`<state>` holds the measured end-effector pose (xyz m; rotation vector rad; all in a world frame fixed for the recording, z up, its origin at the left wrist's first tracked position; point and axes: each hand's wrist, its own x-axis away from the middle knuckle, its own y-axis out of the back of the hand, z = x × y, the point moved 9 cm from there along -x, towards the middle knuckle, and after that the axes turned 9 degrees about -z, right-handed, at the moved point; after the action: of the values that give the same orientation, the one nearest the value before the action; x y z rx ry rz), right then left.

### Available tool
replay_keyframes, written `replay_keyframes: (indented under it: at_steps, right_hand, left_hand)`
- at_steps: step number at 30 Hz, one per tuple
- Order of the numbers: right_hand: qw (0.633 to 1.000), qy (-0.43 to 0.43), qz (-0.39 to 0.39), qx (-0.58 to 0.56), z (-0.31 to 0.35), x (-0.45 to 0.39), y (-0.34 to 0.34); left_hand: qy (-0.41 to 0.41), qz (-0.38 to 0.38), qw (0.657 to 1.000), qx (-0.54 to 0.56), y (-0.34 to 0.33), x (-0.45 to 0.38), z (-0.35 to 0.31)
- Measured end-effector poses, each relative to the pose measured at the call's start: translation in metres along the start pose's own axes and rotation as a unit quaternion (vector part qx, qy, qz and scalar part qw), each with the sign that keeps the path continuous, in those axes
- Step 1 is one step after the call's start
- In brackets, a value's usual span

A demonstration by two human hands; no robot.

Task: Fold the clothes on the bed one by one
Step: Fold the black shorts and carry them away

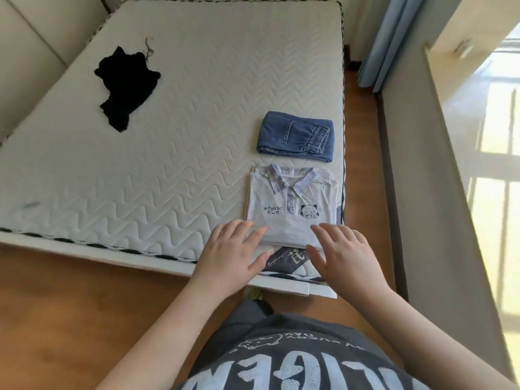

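White folded polo shirt (289,204) lies near the bed (168,153) corner. Left hand (233,254) and right hand (343,257) rest flat-fingered on its near edge, holding nothing.

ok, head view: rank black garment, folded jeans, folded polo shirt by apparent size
1. Folded polo shirt, looks largest, though it lies nearest the camera.
2. Black garment and folded jeans: look similar; the garment is unfolded and farther away, so no ranking between them.

A bare quilted white mattress (174,130) fills the upper left and centre of the frame; a padded beige headboard (33,60) runs along its left; brown wooden floor (70,299) lies below; blue curtains (394,38) hang upper right; sunlight pours through a barred window (495,170) at right.
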<state>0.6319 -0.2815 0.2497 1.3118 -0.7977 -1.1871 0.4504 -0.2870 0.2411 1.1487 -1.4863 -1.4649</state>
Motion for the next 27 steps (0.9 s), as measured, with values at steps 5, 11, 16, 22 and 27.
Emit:
replay_keyframes:
  at_steps: [5,11,16,22,27]
  right_hand:
    - [0.998,0.056,-0.023,-0.036,0.028,0.012,0.013]
    - [0.988,0.136,-0.027,-0.072,0.091,0.013,0.014]
    - [0.975,0.21,-0.02,-0.075,0.168,0.004,0.009]
    - [0.954,0.286,-0.014,-0.083,0.307,0.004,-0.007]
    - [0.942,0.325,0.029,-0.083,0.422,0.015,-0.026]
  left_hand:
    - [0.063,-0.02,0.998,-0.013,0.022,0.044,-0.005]
    - [0.135,-0.044,0.989,-0.039,0.053,0.098,0.034]
    - [0.206,-0.063,0.975,-0.048,0.073,0.156,0.09]
    - [0.293,-0.086,0.951,-0.058,0.095,0.261,0.185]
    - [0.338,-0.104,0.934,-0.054,0.109,0.34,0.241]
